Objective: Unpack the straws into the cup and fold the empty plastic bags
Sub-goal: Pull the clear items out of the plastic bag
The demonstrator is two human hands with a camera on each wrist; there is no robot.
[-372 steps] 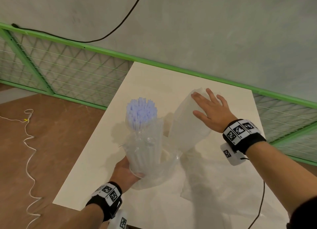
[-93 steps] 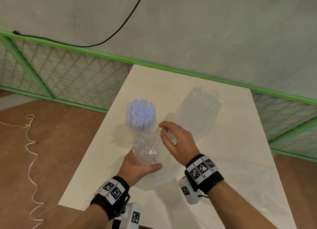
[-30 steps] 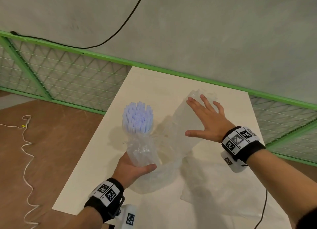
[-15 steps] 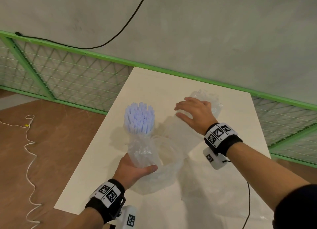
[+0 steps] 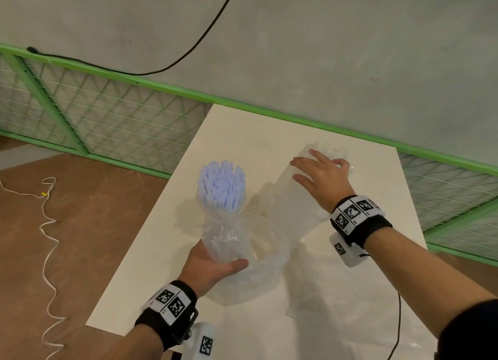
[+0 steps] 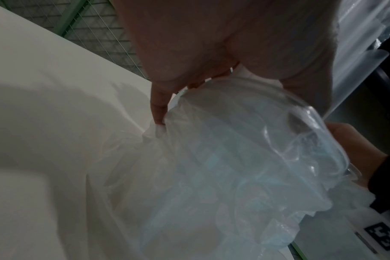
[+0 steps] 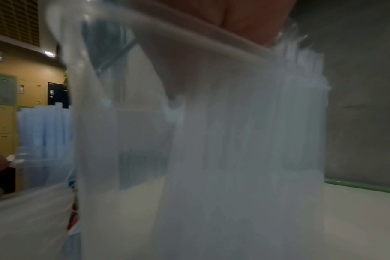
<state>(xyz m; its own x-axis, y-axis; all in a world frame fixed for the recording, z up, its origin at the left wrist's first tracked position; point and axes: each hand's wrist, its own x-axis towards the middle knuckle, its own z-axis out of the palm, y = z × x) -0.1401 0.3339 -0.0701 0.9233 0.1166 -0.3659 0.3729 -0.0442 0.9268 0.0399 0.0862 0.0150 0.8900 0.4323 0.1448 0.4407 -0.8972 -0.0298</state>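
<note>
A bundle of pale blue straws point(image 5: 221, 187) stands upright over the table's left half, its clear bag point(image 5: 223, 235) crumpled down around the lower part. My left hand point(image 5: 221, 260) grips that lower part, thumb in front; the left wrist view shows the crumpled bag point(image 6: 234, 167) under the fingers. To the right, a second clear bag of white straws point(image 5: 293, 206) stands tilted. My right hand point(image 5: 318, 171) curls over its top end. That second bag point(image 7: 234, 140) fills the right wrist view, blurred. I cannot make out a cup for certain.
Flat clear plastic point(image 5: 350, 319) lies on the white table point(image 5: 237, 133) at the near right, with a black cable point(image 5: 396, 332) beside it. A green mesh fence point(image 5: 121, 122) runs behind the table. A white cord point(image 5: 48, 225) trails on the brown floor.
My right hand has slid from lying flat on the second bag's side up to its top end, where the fingers now curl. The left hand and its straw bundle have stayed put.
</note>
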